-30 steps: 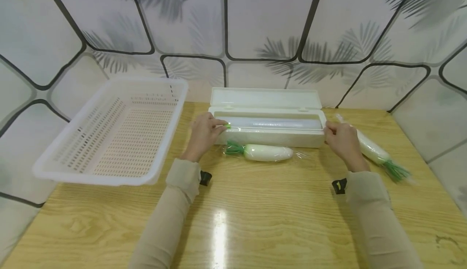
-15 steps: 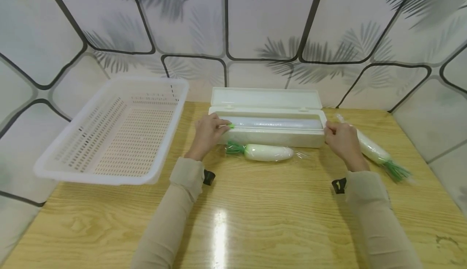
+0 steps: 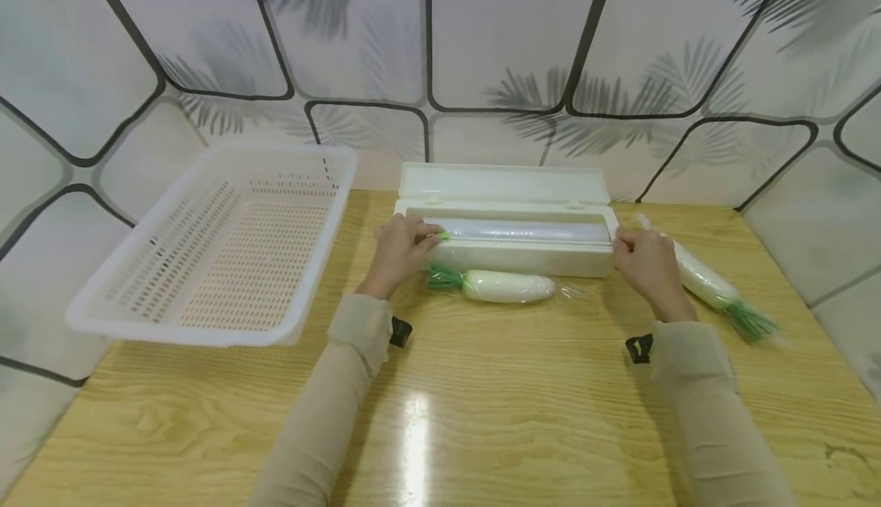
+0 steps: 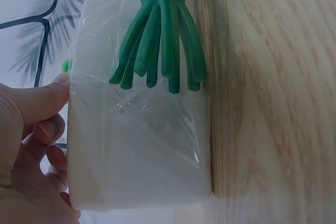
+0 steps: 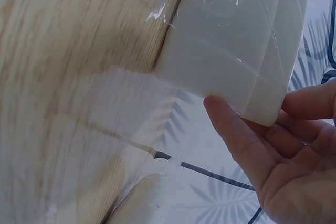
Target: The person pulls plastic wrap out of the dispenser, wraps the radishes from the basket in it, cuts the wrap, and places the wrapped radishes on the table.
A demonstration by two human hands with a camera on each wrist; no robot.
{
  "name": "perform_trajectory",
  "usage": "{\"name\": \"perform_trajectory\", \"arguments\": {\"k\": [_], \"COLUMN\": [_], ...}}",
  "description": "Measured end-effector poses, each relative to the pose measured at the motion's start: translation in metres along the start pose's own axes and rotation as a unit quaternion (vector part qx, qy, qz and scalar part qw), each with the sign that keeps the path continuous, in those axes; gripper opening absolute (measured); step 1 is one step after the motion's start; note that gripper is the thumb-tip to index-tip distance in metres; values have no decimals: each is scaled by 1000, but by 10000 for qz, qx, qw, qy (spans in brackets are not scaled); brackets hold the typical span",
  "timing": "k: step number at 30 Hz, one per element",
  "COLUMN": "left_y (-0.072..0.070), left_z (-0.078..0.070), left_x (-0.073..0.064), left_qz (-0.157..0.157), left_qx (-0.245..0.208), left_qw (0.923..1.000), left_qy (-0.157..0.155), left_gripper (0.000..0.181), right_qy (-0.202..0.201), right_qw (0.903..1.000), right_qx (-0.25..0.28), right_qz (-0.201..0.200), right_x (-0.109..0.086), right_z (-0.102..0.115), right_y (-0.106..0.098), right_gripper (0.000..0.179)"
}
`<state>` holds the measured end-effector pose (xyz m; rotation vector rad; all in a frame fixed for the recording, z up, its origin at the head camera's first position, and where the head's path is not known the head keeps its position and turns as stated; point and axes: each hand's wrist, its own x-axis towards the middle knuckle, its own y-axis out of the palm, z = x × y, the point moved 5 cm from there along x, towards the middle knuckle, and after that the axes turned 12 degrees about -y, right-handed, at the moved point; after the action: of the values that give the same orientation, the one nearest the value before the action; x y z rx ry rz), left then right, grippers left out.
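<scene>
A long white cling film box (image 3: 516, 261) lies across the table with its lid raised and a roll of cling film (image 3: 523, 230) inside. At its front rail, near the left end, my left hand (image 3: 398, 253) pinches a small green slide cutter (image 3: 444, 235) between thumb and finger. My right hand (image 3: 647, 266) grips the box's right front corner; in the right wrist view the thumb presses the front face. Clear film hangs over the front. Against it lies a white radish (image 3: 509, 287), wrapped in film, its green stalks (image 4: 157, 45) pointing left.
A second wrapped white radish (image 3: 705, 277) lies slantwise beyond the right hand. To the left stands a large white perforated basket (image 3: 292, 323). A patterned wall (image 3: 495, 40) rises directly behind the wooden table (image 3: 509, 415).
My left hand has slid a short way right along the box's front rail, taking the green slide cutter with it. The right hand stays at the box's right end.
</scene>
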<state>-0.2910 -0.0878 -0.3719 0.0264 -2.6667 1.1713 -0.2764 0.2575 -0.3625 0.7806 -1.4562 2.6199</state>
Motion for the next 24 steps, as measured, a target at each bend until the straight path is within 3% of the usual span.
{"name": "perform_trajectory", "arguments": {"k": [14, 24], "left_y": [6, 1], "left_z": [-8, 1], "left_x": [0, -6], "left_qz": [192, 102], "left_qx": [-184, -310], "left_qw": [9996, 9994], "left_qy": [47, 138], "left_gripper": [18, 22], "right_qy": [22, 252], "right_qw": [10000, 9993], "right_qx": [26, 193], "right_qz": [1, 177], "right_x": [-4, -3], "right_z": [-5, -7], "right_y": [1, 1], "right_gripper": [43, 23]}}
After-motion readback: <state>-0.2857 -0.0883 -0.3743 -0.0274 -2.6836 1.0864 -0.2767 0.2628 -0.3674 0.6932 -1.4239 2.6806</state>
